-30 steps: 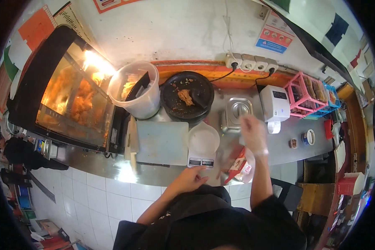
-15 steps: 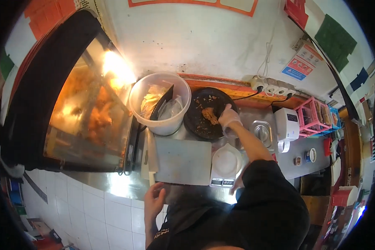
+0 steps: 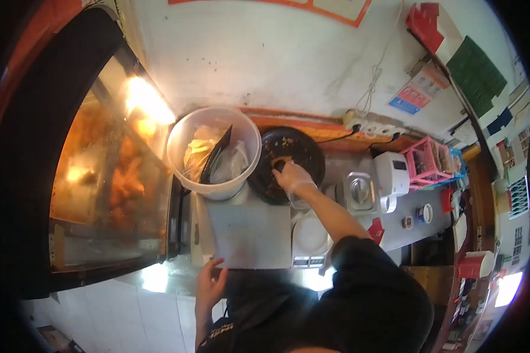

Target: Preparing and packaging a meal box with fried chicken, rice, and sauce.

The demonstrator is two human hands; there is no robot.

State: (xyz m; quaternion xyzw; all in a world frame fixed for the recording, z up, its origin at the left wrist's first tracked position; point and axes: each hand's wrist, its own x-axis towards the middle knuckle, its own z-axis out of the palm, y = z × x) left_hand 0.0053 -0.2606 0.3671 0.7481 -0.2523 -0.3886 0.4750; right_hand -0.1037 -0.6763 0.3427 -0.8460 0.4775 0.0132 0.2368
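My right hand (image 3: 292, 178), in a clear plastic glove, is closed around a short dark pestle (image 3: 280, 165) inside a shallow round black mortar (image 3: 314, 165). Crumbled brown food (image 3: 285, 143) with small pale bits is scattered over the mortar; the hand covers part of it. My left hand (image 3: 211, 285) is bare and empty, its fingers loosely apart beside the near left corner of a grey cutting board (image 3: 250, 229). Right of the board stands a white kitchen scale (image 3: 310, 241) with a round pan, beneath my right forearm.
A glass display case (image 3: 109, 194) with lit fried food stands on the left. Beside the mortar is a white bucket (image 3: 227, 191) holding plastic bags. To the right are a lidded steel container (image 3: 360, 192), a white device (image 3: 391, 175) and a pink basket (image 3: 425, 163). Power sockets (image 3: 372, 127) line the wall.
My right hand has moved from the mortar's right side to its middle, over the food. My left hand stays by the board. The whole view has shifted slightly.
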